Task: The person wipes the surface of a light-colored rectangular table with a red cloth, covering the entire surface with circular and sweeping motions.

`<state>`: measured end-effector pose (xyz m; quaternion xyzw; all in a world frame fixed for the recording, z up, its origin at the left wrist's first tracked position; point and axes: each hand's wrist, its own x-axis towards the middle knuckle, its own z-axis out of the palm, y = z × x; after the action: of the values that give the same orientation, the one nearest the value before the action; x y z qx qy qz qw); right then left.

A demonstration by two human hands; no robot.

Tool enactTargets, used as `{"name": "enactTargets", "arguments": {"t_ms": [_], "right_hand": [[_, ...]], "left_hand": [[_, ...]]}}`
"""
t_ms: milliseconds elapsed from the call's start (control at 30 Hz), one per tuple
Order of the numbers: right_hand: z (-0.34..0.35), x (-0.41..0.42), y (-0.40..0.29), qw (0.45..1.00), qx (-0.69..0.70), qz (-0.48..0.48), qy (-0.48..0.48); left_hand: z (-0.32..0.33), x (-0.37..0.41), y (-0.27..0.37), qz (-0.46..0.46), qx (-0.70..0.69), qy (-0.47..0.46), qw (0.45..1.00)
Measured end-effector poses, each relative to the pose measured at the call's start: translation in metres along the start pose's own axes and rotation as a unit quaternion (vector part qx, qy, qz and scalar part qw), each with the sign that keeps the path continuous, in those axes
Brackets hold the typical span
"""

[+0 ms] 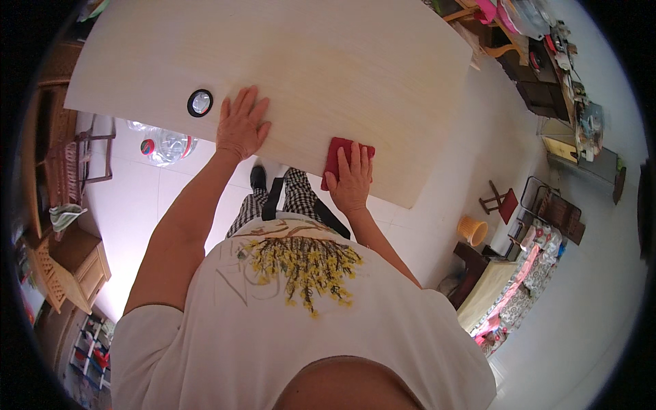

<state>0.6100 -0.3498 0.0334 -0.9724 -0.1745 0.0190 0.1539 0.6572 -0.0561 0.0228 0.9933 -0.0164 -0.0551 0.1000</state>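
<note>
A light wood-grain tabletop (328,77) spans the view in front of me. My left hand (242,125) rests palm down near its front edge, fingers spread, with nothing in it. Just left of that hand is a black round ring (200,103) with a bright centre, perhaps a cable grommet. Farther right, my right hand (352,177) lies over a folded red cloth (336,154) and holds it against the surface near the front edge. The fingers point away from me, and the palm hides part of the cloth.
Clear plastic bottles (171,147) stand on the tiled floor below the left front edge. Wooden furniture (77,256) lines the left. To the right are a yellow wastebasket (471,230), a folding stool (505,205) and a dark cluttered cabinet (538,82).
</note>
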Motion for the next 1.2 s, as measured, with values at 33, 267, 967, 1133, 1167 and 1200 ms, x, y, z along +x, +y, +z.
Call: {"name": "enactTargets", "arguments": {"t_ms": [33, 267, 967, 1133, 1167, 1200], "right_hand": [[-0.003, 0.002, -0.001, 1.000, 0.000, 0.007, -0.003], [-0.006, 0.073, 0.031, 0.998, -0.034, 0.035, 0.035], [-0.008, 0.215, 0.112, 0.992, -0.069, 0.032, 0.101], [-0.003, 0.092, 0.063, 0.996, -0.031, 0.025, 0.080], [-0.005, 0.067, 0.054, 0.997, -0.024, 0.021, 0.067], [-0.007, 0.044, 0.045, 0.998, -0.014, 0.026, 0.055]], "left_hand": [[0.001, 0.000, 0.000, -0.002, 0.000, 0.003, 1.000], [0.006, 0.015, 0.035, -0.132, -0.084, 0.049, 0.986], [0.009, 0.015, 0.040, -0.159, 0.064, -0.041, 0.984], [0.017, 0.015, 0.042, -0.153, 0.081, 0.000, 0.985], [0.017, 0.017, 0.043, -0.154, 0.081, 0.001, 0.985], [0.018, 0.017, 0.043, -0.154, 0.081, 0.005, 0.985]]}}
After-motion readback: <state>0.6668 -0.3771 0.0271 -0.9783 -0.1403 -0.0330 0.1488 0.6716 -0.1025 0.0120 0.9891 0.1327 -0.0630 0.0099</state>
